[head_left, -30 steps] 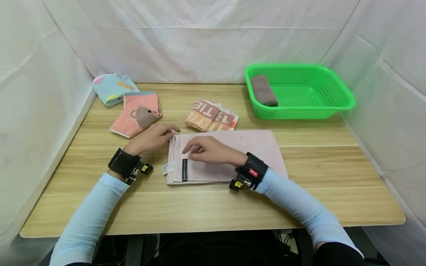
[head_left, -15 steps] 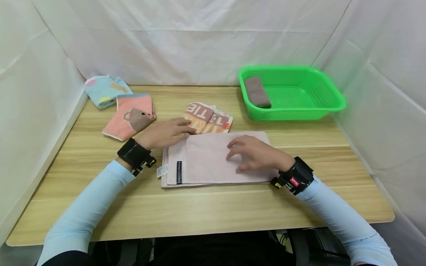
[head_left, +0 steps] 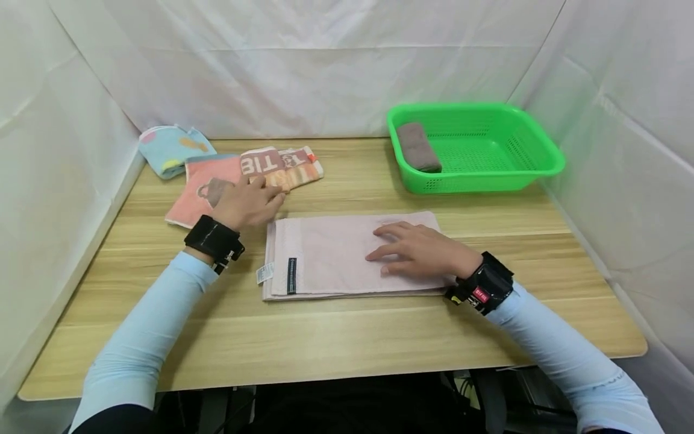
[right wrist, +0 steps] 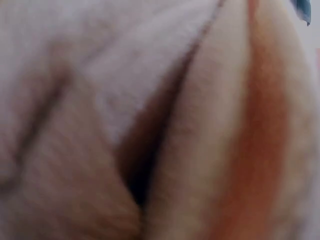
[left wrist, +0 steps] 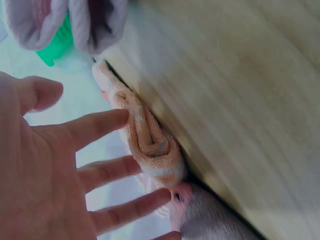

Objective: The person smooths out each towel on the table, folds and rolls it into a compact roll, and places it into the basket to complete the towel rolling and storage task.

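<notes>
My left hand (head_left: 248, 204) has its fingers spread at the near side of a folded orange-and-brown lettered towel (head_left: 290, 173). In the left wrist view the fingertips reach the rolled edge of this towel (left wrist: 150, 142), and the palm holds nothing. A coral towel with a bear (head_left: 203, 190) lies under and beside that hand, partly hidden by it. My right hand (head_left: 414, 250) rests, fingers extended, on a folded pale pink towel (head_left: 331, 253) with a black label and a white tag at its left end. Blurred pale folds (right wrist: 200, 125) fill the right wrist view.
A green basket (head_left: 488, 182) stands at the back right with a rolled grey-brown towel (head_left: 418, 147) at its left end. A light blue patterned towel (head_left: 173, 147) lies at the back left corner. White fabric (head_left: 325, 72) encloses the wooden table (head_left: 325, 337) on three sides.
The orange-and-brown towel has moved left, against the coral one, with my left hand following it. My right hand has shifted right along the pink towel and its fingers have flattened.
</notes>
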A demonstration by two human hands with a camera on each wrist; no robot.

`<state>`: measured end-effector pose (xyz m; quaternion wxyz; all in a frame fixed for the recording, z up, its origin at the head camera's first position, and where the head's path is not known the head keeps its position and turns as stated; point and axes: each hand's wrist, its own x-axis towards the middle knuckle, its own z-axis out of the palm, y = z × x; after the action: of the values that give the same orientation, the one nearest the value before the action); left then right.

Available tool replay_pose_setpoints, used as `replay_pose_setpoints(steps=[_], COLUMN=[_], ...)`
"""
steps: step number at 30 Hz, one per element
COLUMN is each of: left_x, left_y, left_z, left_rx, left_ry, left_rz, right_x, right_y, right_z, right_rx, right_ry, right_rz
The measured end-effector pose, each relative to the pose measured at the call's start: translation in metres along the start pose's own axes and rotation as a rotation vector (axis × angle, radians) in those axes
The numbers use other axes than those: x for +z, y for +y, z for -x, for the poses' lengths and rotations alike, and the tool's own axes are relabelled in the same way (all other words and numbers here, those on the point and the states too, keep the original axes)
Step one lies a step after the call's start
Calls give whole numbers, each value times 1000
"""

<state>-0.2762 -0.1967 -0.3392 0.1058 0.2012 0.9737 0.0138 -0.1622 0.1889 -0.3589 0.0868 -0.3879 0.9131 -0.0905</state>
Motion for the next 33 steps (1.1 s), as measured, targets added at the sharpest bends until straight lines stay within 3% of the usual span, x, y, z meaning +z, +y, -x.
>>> replay_pose_setpoints(steps=[6,12,21,29,33], left_x=[-3,-3,1,-1,0], left_y=[-11,-17,-7,0,12], left_z=[-5,-7,-2,-4,-6], left_rx=[-83,-105,-115,-135,-127], left_ry=[25,30,17,27,32], left_rz=[21,74,90,101,93], right_x=[-7,-11,-19,-21,-23], right_y=[-1,1,11,13,21], right_z=[-6,-19,-65,-107,-119], right_rx=[60,128,346,411,431], right_ry=[-17,-16,-130,-78,-40], right_rz=[116,171,-64,-190,-254])
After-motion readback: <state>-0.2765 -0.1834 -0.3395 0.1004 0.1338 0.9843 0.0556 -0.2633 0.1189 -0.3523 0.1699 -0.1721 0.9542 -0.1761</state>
